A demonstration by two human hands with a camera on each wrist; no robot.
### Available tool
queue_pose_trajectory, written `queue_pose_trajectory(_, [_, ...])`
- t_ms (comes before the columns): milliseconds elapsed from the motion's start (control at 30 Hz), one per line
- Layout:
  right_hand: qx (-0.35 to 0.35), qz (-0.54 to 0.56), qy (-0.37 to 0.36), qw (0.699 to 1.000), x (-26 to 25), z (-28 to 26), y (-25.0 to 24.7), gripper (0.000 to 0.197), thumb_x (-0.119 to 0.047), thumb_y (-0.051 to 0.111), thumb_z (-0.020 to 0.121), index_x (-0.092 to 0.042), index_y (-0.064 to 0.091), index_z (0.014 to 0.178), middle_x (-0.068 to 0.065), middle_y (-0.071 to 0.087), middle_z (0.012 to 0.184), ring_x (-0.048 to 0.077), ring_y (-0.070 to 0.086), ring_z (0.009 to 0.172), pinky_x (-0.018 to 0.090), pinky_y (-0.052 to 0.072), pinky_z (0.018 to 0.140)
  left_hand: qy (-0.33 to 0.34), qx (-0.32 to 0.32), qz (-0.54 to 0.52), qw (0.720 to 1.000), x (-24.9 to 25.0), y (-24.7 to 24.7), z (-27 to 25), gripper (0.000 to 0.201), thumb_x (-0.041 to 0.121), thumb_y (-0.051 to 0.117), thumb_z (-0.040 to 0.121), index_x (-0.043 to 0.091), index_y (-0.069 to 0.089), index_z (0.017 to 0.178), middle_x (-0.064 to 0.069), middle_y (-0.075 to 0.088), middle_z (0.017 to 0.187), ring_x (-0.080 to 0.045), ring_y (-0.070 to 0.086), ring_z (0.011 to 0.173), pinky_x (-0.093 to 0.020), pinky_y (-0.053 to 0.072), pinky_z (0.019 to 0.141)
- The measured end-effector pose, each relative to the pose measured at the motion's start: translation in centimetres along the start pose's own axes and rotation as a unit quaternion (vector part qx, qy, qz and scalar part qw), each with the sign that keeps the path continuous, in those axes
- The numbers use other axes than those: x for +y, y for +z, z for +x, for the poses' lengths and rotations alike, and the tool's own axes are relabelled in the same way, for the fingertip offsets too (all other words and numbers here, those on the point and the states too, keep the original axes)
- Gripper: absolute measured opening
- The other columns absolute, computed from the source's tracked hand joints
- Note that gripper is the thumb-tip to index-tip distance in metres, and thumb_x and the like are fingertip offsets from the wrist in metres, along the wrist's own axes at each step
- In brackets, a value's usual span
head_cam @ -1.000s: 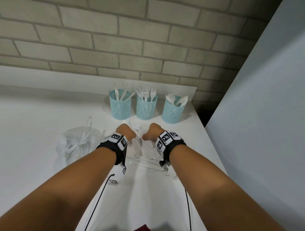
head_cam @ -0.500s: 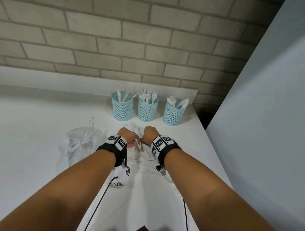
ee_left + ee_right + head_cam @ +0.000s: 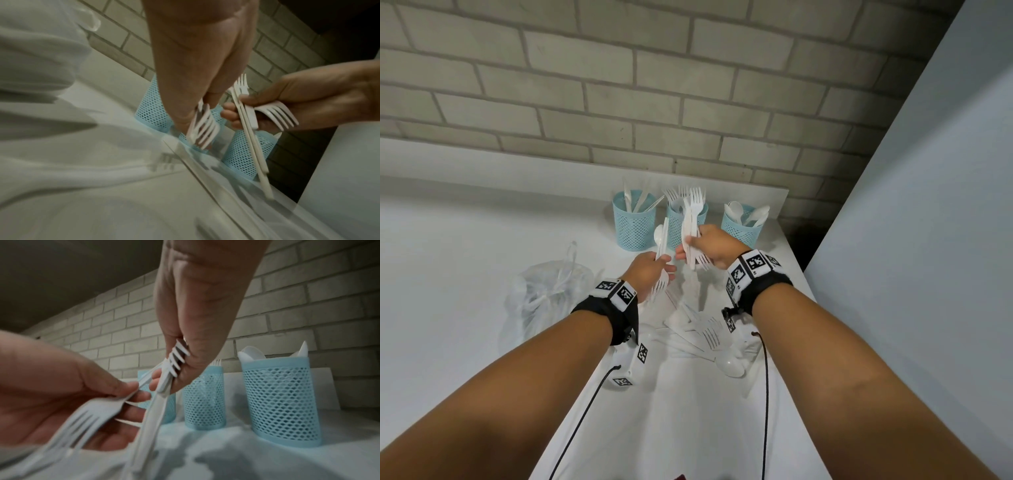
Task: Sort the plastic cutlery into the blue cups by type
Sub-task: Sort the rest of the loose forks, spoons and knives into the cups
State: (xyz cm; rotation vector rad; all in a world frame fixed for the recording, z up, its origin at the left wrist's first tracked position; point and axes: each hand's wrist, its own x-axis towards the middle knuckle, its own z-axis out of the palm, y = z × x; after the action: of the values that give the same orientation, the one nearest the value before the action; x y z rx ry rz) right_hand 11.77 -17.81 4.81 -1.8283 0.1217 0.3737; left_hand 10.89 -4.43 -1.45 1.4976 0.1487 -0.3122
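Three blue mesh cups stand in a row by the wall: the left cup (image 3: 634, 222) holds knives, the middle cup (image 3: 675, 228) forks, the right cup (image 3: 742, 226) spoons. Above the table in front of them, my left hand (image 3: 664, 265) grips a small mixed bunch (image 3: 661, 240), a spoon and a knife pointing up and fork tines (image 3: 202, 129) down. My right hand (image 3: 686, 246) grips a bundle of forks (image 3: 691, 222), some tines up, some down (image 3: 176, 360). The two hands are nearly touching. Loose white cutlery (image 3: 705, 339) lies under my wrists.
A crumpled clear plastic bag (image 3: 548, 291) lies left of my left hand. The white table (image 3: 448, 274) ends at a brick wall behind the cups and at its right edge (image 3: 801, 274), beside a grey wall. Wrist cables trail towards me.
Both hands have risen from the loose pile on the table, each with cutlery in it, and now sit higher and closer to the cups.
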Motion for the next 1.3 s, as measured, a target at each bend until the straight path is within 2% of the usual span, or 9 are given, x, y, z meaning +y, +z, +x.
queue_pose_trajectory(133, [-0.031, 0.099, -0.005, 0.995, -0.3, -0.4, -0.2, 0.017, 0.001, 0.041, 0.097, 0.008, 0.048, 0.110, 0.020, 0.064, 0.088, 0.024, 0.070, 0.062, 0.036, 0.060, 0.061, 0.044, -0.030, 0.066, 0.996, 0.4, 0.6, -0.8, 0.031, 0.024, 0.039, 0.101, 0.007, 0.060, 0.117, -0.005, 0.064, 0.096, -0.020, 0.059, 0.093, -0.035, 0.046, 0.087])
queue_pose_trajectory(233, [-0.027, 0.099, -0.002, 0.995, 0.1, -0.5, 0.0, 0.013, -0.002, 0.042, 0.097, 0.005, 0.051, 0.104, 0.017, 0.064, 0.096, 0.028, 0.066, 0.075, 0.037, 0.057, 0.059, 0.033, -0.049, 0.030, 0.998, 0.5, 0.8, -1.4, 0.036, 0.026, 0.035, 0.102, 0.006, 0.057, 0.121, -0.013, 0.067, 0.108, -0.029, 0.063, 0.100, -0.046, 0.047, 0.098])
queue_pose_trajectory(300, [-0.020, 0.093, -0.005, 0.995, 0.2, -0.6, 0.1, 0.014, -0.004, 0.042, 0.098, 0.004, 0.051, 0.103, 0.013, 0.063, 0.095, 0.034, 0.063, 0.084, 0.036, 0.055, 0.059, 0.027, -0.052, -0.003, 0.998, 0.4, 0.9, -1.7, 0.035, 0.024, 0.034, 0.102, 0.003, 0.055, 0.120, -0.014, 0.067, 0.101, -0.029, 0.065, 0.088, -0.050, 0.050, 0.093])
queue_pose_trajectory(467, [0.009, 0.062, 0.007, 0.998, 1.0, -0.8, 0.4, 0.031, -0.007, 0.046, 0.097, 0.010, 0.049, 0.122, 0.010, 0.061, 0.087, 0.027, 0.061, 0.081, 0.042, 0.052, 0.077, 0.044, -0.056, 0.016, 0.997, 0.1, 1.2, -2.1, 0.029, 0.024, 0.036, 0.102, 0.005, 0.054, 0.115, -0.014, 0.067, 0.103, -0.021, 0.069, 0.076, -0.027, 0.057, 0.063])
queue_pose_trajectory(767, [-0.005, 0.124, 0.011, 0.992, 2.2, -1.6, 1.4, 0.035, -0.008, 0.042, 0.099, 0.002, 0.044, 0.132, 0.009, 0.060, 0.092, 0.020, 0.059, 0.079, 0.036, 0.050, 0.072, 0.045, -0.057, 0.017, 0.997, -0.3, 1.6, -2.8, 0.029, 0.018, 0.045, 0.098, -0.002, 0.053, 0.117, -0.016, 0.061, 0.094, -0.024, 0.058, 0.078, -0.027, 0.050, 0.061])
queue_pose_trajectory(867, [-0.011, 0.149, 0.002, 0.989, 2.6, -1.7, 1.6, 0.034, -0.008, 0.039, 0.099, 0.000, 0.044, 0.133, 0.013, 0.060, 0.101, 0.021, 0.059, 0.080, 0.040, 0.049, 0.075, 0.055, -0.046, -0.004, 0.997, -0.4, 1.5, -2.8, 0.021, 0.014, 0.050, 0.096, 0.000, 0.056, 0.110, -0.018, 0.062, 0.101, -0.027, 0.059, 0.089, -0.034, 0.051, 0.079])
queue_pose_trajectory(967, [-0.017, 0.148, -0.005, 0.989, 2.8, -1.8, 1.6, 0.034, -0.011, 0.040, 0.100, 0.001, 0.045, 0.131, 0.011, 0.062, 0.091, 0.021, 0.060, 0.077, 0.038, 0.050, 0.073, 0.057, -0.046, -0.042, 0.996, -0.6, 1.4, -3.0, 0.016, 0.011, 0.052, 0.094, 0.001, 0.058, 0.105, -0.014, 0.064, 0.093, -0.024, 0.062, 0.083, -0.032, 0.051, 0.078])
queue_pose_trajectory(1233, [0.031, 0.136, -0.007, 0.990, 3.3, -1.3, 1.5, 0.028, -0.024, 0.042, 0.100, -0.002, 0.061, 0.100, 0.010, 0.063, 0.076, 0.016, 0.064, 0.054, 0.028, 0.056, 0.056, 0.067, -0.033, -0.046, 0.996, -0.4, 1.2, -3.3, 0.013, 0.010, 0.051, 0.095, 0.008, 0.064, 0.095, 0.001, 0.069, 0.070, -0.010, 0.065, 0.063, -0.026, 0.051, 0.072])
queue_pose_trajectory(1300, [0.046, 0.146, 0.004, 0.988, 3.2, -1.2, 1.2, 0.034, -0.028, 0.037, 0.101, -0.006, 0.060, 0.089, 0.010, 0.066, 0.081, 0.020, 0.064, 0.064, 0.034, 0.055, 0.066, 0.072, -0.021, -0.037, 0.996, -0.5, 1.0, -3.2, 0.013, 0.010, 0.051, 0.095, 0.010, 0.064, 0.096, -0.002, 0.068, 0.074, -0.012, 0.061, 0.064, -0.026, 0.047, 0.070])
